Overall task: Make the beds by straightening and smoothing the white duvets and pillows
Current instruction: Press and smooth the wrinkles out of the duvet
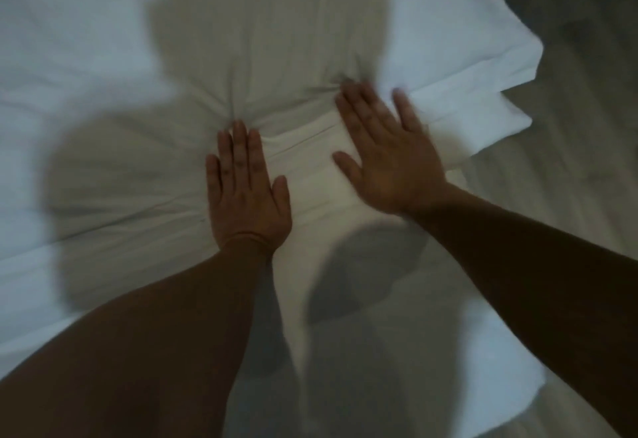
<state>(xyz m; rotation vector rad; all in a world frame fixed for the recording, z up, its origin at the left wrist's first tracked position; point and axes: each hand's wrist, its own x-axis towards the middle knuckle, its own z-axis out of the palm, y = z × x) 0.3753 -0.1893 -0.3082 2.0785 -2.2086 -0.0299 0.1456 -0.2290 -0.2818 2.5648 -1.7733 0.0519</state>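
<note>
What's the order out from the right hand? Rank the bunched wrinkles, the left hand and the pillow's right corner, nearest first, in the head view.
1. bunched wrinkles: right at the fingertips of the right hand.
2. left hand: beside it to the left, flat on the fabric, not touching it.
3. pillow's right corner: farthest, up and to the right.

pillow (448, 40): plain white, no print. Lit parts read cool blue-white, strongest at the right corner; the middle band goes dull grey-beige in shadow. pillowcase flap (310, 161) at centre: warmer off-white, near cream, with thin darker fold lines across it. bedding (69, 40) on the left: plain white, same bluish cast, with a soft grey shadow patch over its lower part. grey area (580, 126) right of the pillow: mid grey with faint lighter streaks, too blurred to tell pattern from smear; darker grey toward the top right.
</note>
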